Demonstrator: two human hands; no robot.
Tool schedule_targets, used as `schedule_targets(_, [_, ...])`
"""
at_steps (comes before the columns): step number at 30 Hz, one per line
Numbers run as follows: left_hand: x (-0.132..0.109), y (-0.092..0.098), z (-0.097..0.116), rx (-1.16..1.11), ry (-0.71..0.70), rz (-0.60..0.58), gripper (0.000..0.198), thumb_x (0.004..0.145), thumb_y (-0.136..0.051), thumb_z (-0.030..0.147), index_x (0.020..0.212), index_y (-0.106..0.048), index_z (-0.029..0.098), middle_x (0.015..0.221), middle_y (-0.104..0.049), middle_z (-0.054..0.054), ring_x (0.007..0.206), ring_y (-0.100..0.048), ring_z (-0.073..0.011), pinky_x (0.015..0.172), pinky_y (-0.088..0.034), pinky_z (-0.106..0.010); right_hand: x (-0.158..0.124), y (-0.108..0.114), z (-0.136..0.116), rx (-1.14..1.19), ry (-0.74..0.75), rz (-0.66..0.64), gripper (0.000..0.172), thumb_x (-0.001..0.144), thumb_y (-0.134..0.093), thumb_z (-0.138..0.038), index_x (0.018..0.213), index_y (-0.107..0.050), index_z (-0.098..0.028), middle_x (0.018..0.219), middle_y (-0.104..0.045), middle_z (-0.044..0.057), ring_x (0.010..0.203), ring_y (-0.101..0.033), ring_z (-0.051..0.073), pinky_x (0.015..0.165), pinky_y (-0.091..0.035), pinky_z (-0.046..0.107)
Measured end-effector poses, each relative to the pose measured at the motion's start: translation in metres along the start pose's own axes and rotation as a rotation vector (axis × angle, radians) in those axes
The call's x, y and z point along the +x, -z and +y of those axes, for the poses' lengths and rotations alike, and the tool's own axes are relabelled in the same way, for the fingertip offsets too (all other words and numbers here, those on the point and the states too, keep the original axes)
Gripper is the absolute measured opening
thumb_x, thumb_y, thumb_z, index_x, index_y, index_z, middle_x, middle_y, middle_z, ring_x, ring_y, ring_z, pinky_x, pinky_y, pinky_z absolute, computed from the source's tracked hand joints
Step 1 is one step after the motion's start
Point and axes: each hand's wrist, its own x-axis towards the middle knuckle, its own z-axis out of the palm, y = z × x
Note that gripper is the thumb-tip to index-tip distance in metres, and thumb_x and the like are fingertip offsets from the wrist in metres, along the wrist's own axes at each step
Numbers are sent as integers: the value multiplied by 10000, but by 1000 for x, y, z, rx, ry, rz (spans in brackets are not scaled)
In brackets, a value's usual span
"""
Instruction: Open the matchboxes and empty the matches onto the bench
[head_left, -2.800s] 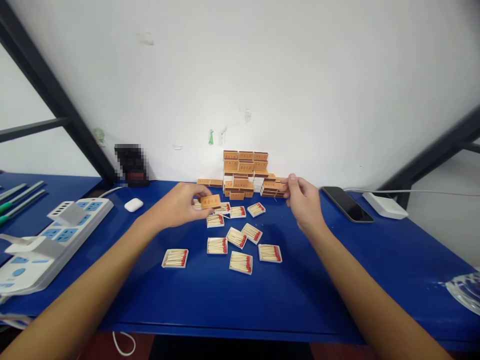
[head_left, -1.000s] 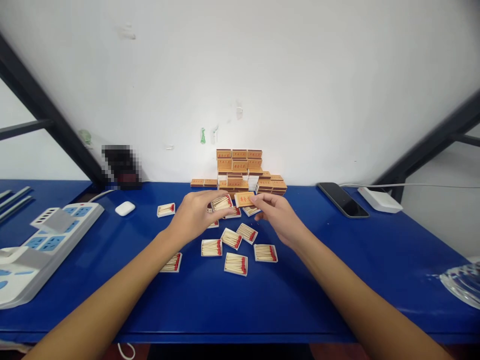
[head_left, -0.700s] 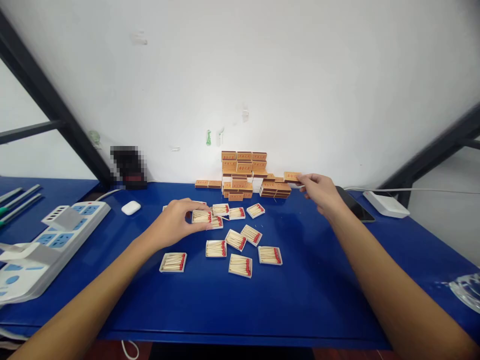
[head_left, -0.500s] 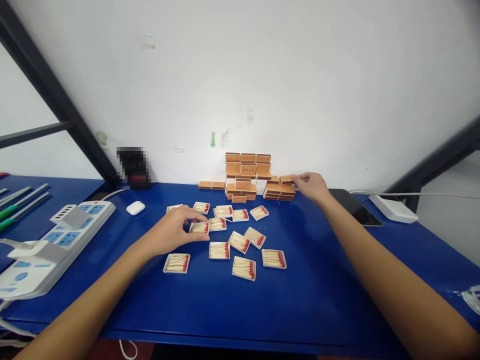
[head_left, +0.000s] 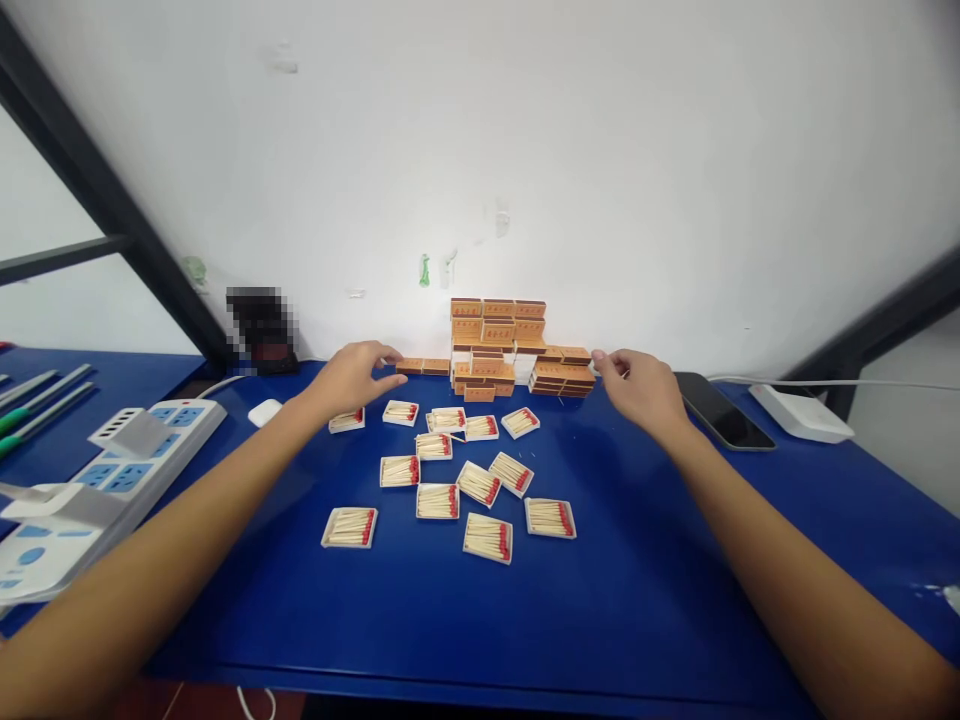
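My left hand (head_left: 356,378) has its thumb and fingers apart around the left end of a low row of orange matchbox sleeves (head_left: 422,367). Beside the wall, more orange matchboxes are piled in a stepped stack (head_left: 484,350). A lower matchbox stack (head_left: 561,380) adjoins its right side. At that stack's right end is my right hand (head_left: 636,385), fingers curved and slightly apart, with nothing visible in them; whether a fingertip touches the end box is unclear. Several open trays of red-tipped matches (head_left: 437,501) lie across the table in front.
On the left are a power strip (head_left: 142,450), a white earbud case (head_left: 264,412) and a pixelated dark object (head_left: 262,330). A phone (head_left: 724,412) and a white box (head_left: 801,413) lie on the right of the blue table (head_left: 420,610). The white wall (head_left: 637,180) rises behind.
My left hand has left a match tray and moved up and back to the low sleeve row. My right hand has shifted slightly right, off the top box of the right stack.
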Motion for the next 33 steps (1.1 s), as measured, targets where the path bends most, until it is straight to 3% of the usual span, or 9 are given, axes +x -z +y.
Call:
schedule_targets(3, [28,-17,-23,25,5,-40,450,857,-714,509,1126,-738,148,1150,-749,-154,1053,-684,-317,952,-512,-422,-17,7,-8,38,34,7,537,1004,-466,-632,759,-698,-214,740,-719,93,681,-608,230,640,-344,333])
schedule_targets(6, [40,-31,-33,23,17,-89,462,834,-718,567,1060,-706,165,1005,-715,-117,917,-660,-281,860,-507,-395,-25,12,-15,73,68,33,615,996,-425,-711,738,-686,-218,725,-716,91,666,-593,226,641,-340,334])
schedule_targets(9, [40,-36,-34,27,12,-58,474,809,-737,609,1008,-669,184,920,-658,-81,843,-610,-253,801,-482,-379,-25,13,-17,78,74,52,664,985,-402,-759,746,-695,-213,731,-717,104,667,-592,234,644,-338,340])
schedule_targets(14, [39,-36,-33,-63,12,-37,466,763,-774,613,911,-602,206,982,-672,-80,899,-622,-249,826,-482,-375,-23,15,-11,61,57,80,576,1008,-448,-671,768,-706,-215,724,-707,89,664,-581,229,655,-341,337])
schedule_targets(19, [38,-37,-34,-162,191,-42,600,689,-828,603,1071,-645,179,866,-676,-36,787,-629,-220,728,-469,-344,-24,17,-10,71,56,117,499,1015,-484,-587,765,-709,-218,718,-701,77,665,-570,222,663,-344,339])
schedule_targets(22, [36,-36,-32,-167,242,-76,548,687,-830,608,1005,-715,177,789,-660,-18,710,-589,-192,659,-431,-327,-23,18,-10,78,48,118,533,1017,-466,-614,771,-720,-216,689,-688,77,657,-574,227,661,-346,343])
schedule_targets(26, [37,-34,-29,-176,182,-61,456,664,-868,587,831,-743,181,889,-724,-64,791,-613,-203,714,-470,-333,-23,18,-9,80,36,123,548,1008,-469,-635,768,-725,-214,702,-706,87,668,-596,237,666,-356,350])
schedule_targets(29, [36,-32,-28,-234,158,-69,438,664,-880,553,851,-745,180,967,-761,-87,868,-648,-222,780,-504,-344,-23,20,-9,96,35,151,551,1005,-470,-636,774,-731,-209,718,-720,92,667,-606,235,662,-363,352])
schedule_targets(33, [23,-22,-16,-179,163,-81,443,674,-865,511,948,-774,175,869,-736,-66,796,-647,-225,719,-492,-339,-26,22,-15,208,46,140,550,997,-491,-641,768,-732,-202,674,-699,69,624,-597,208,660,-390,345])
